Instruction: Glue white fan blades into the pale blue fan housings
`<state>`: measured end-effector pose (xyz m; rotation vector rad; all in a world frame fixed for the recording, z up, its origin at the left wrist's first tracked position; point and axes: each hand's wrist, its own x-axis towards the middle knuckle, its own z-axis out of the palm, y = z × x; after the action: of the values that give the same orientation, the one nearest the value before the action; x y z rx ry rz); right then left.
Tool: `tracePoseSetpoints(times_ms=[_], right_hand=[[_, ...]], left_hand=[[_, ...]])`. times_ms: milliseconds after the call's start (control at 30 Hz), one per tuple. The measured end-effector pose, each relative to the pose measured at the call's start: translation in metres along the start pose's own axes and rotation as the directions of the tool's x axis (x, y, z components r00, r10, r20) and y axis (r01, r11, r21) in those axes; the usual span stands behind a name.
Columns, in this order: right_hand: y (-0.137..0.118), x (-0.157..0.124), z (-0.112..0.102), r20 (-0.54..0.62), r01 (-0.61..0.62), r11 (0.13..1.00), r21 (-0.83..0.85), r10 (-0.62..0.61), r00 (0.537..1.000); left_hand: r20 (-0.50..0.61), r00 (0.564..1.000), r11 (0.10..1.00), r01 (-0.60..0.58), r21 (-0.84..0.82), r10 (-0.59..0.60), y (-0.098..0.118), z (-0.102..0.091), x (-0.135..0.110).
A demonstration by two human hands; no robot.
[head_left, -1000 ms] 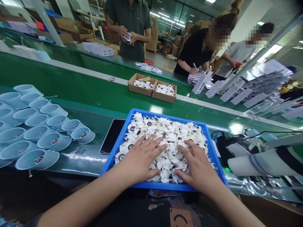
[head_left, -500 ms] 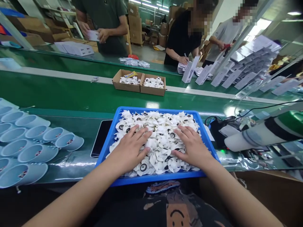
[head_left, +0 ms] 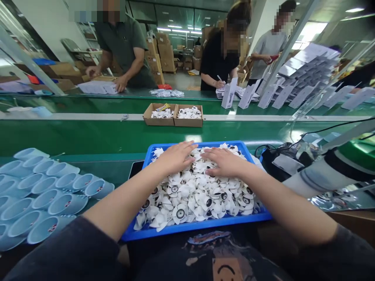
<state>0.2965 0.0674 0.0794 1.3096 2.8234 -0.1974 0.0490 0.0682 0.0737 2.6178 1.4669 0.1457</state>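
Observation:
A blue tray in front of me is heaped with several small white fan blades. My left hand lies flat on the pile at the tray's far left, fingers stretched out. My right hand lies flat beside it at the far middle, fingers spread. Neither hand holds anything. Both forearms reach across the tray over the blades.
Several pale blue cups lie in rows at the left. A dark phone sits beside the tray. Two cardboard boxes of white parts stand on the green belt. Cables and a white roll are at the right. Three people work across the belt.
Both hands have slid from the near part of the pile to its far edge, staying flat. The view has tilted upward.

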Motion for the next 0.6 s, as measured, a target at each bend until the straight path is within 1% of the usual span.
tracePoseSetpoints(times_ms=[33, 100, 167, 233, 300, 367, 433, 467, 533, 567, 600], right_hand=[[0.004, 0.000, 0.001, 0.015, 0.016, 1.000, 0.002, -0.016, 1.000], [0.011, -0.013, 0.004, 0.012, 0.023, 1.000, 0.003, -0.023, 1.000], [0.017, -0.038, 0.008, -0.001, 0.012, 1.000, 0.003, -0.012, 1.000], [0.022, -0.063, 0.015, -0.002, -0.003, 1.000, 0.007, 0.003, 1.000], [0.026, -0.082, 0.024, -0.013, -0.033, 0.999, 0.009, 0.033, 0.999], [0.026, -0.094, 0.032, -0.067, -0.085, 0.996, -0.001, 0.084, 0.994], [0.022, -0.101, 0.036, -0.160, -0.125, 0.992, -0.006, 0.123, 0.980], [0.018, -0.104, 0.035, -0.210, -0.122, 0.992, 0.001, 0.120, 0.970], [0.011, -0.112, 0.030, -0.326, -0.066, 0.998, 0.024, 0.071, 0.943], [0.009, -0.116, 0.027, -0.384, -0.027, 0.999, 0.040, 0.040, 0.923], [0.010, -0.119, 0.025, -0.451, 0.016, 0.998, 0.053, 0.009, 0.893]], left_hand=[[0.019, 1.000, 1.000, 0.002, -0.002, -0.002, -0.004, 0.000, 0.003], [0.044, 0.999, 1.000, 0.021, -0.005, -0.021, -0.012, 0.001, -0.007], [0.073, 0.997, 0.999, 0.039, -0.013, -0.038, -0.016, 0.002, -0.032], [0.120, 0.993, 0.999, 0.009, -0.035, -0.005, -0.015, 0.005, -0.062], [0.131, 0.991, 0.999, -0.034, -0.042, 0.040, -0.011, 0.010, -0.087], [0.090, 0.994, 0.998, -0.054, -0.020, 0.055, -0.006, 0.015, -0.105], [0.031, 0.998, 0.999, -0.052, 0.002, 0.052, -0.001, 0.016, -0.116], [-0.001, 0.998, 0.998, -0.057, 0.007, 0.057, 0.000, 0.016, -0.120], [-0.076, 0.995, 0.998, -0.066, 0.014, 0.067, 0.002, 0.011, -0.129], [-0.124, 0.991, 0.998, -0.054, 0.016, 0.056, 0.000, 0.009, -0.135], [-0.172, 0.985, 1.000, -0.013, 0.016, 0.016, -0.004, 0.006, -0.142]])
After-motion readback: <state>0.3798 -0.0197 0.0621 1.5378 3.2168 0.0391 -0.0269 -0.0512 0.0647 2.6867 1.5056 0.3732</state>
